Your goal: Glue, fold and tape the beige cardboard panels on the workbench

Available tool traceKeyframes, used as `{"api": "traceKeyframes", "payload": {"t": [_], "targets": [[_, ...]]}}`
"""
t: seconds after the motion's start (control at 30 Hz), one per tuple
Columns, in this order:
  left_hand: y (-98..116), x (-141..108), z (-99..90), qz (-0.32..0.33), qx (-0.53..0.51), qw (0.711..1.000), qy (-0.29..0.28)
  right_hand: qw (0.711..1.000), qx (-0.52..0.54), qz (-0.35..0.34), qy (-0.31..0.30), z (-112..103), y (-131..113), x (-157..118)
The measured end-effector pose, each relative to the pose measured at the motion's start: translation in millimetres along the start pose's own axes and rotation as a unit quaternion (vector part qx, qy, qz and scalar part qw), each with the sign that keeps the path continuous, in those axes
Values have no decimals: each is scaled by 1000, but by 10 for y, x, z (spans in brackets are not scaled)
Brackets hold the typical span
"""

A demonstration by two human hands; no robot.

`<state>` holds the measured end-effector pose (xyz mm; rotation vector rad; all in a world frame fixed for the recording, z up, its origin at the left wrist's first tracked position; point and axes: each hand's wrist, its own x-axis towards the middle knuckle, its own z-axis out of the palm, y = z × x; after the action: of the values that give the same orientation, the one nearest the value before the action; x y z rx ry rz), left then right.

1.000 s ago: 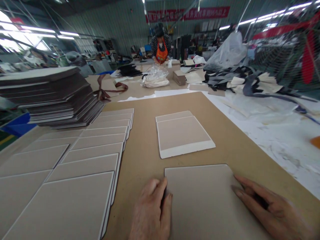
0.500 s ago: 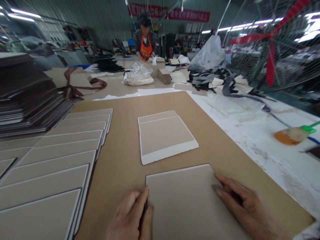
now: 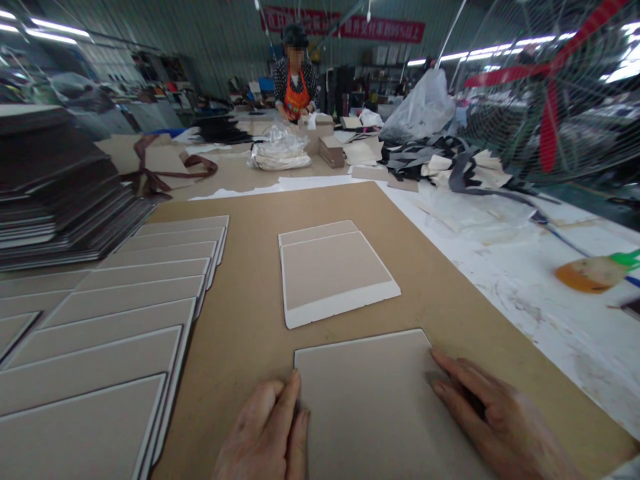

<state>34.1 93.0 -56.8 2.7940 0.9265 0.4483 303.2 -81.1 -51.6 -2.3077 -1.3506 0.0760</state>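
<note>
The head view shows two bare hands at a taupe panel, which lies near the near edge of the brown sheet covering most of this table; the bottom of the picture cuts off the panel's near end. The left hand is curled, its thumb and forefinger close together on the panel's left edge, just short of the far left corner. The right hand is less tightly bent, thumb on top and forefinger along the right edge near the far right corner. Between them they have hold of the panel by its sides, though how far the fingers reach underneath is hard to say, as the hands hide it.

Just beyond the panel, and apart from it, two pale pieces overlap, with a lighter band along their near side. Toward the sheet's left edge, overlapping panels run in rows from near to far. Past them, at the table's left edge, rises a tall stack of dark boards, with a brown strap beside it.

Beyond the sheet's far edge lie a clear plastic bag and, farther right, grey and black scraps. A bottle with orange contents lies toward the table's right edge. At the far side stands a person in an orange apron.
</note>
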Motion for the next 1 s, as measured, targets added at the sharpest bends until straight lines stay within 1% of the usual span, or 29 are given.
{"api": "traceKeyframes", "payload": {"t": [0.13, 0.33, 0.4, 0.47, 0.57, 0.63, 0.7, 0.77, 1.0], "targets": [[1, 10, 3, -2, -3, 1000, -4, 999, -31, -30, -9, 3, 7, -11], [25, 24, -17, -22, -20, 1000, 0, 997, -66, -41, -26, -25, -62, 4], [61, 33, -44, -32, -27, 999, -4, 995, -78, -48, -26, -8, -37, -13], [116, 46, -81, -45, -34, 998, -13, 993, -99, -54, -18, 43, 53, -59], [200, 74, -131, -67, -47, 996, -37, 988, -134, -70, 3, 180, 279, -149], [240, 91, -156, -82, -58, 994, -52, 987, -138, -77, -2, 270, 416, -193], [268, 97, -178, -94, -66, 992, -60, 988, -135, -70, -10, 316, 487, -214], [287, 96, -198, -102, -72, 990, -63, 989, -132, -59, -10, 307, 485, -211], [300, 114, -231, -106, -85, 987, -84, 995, -86, -42, 0, 179, 303, -126]]}}
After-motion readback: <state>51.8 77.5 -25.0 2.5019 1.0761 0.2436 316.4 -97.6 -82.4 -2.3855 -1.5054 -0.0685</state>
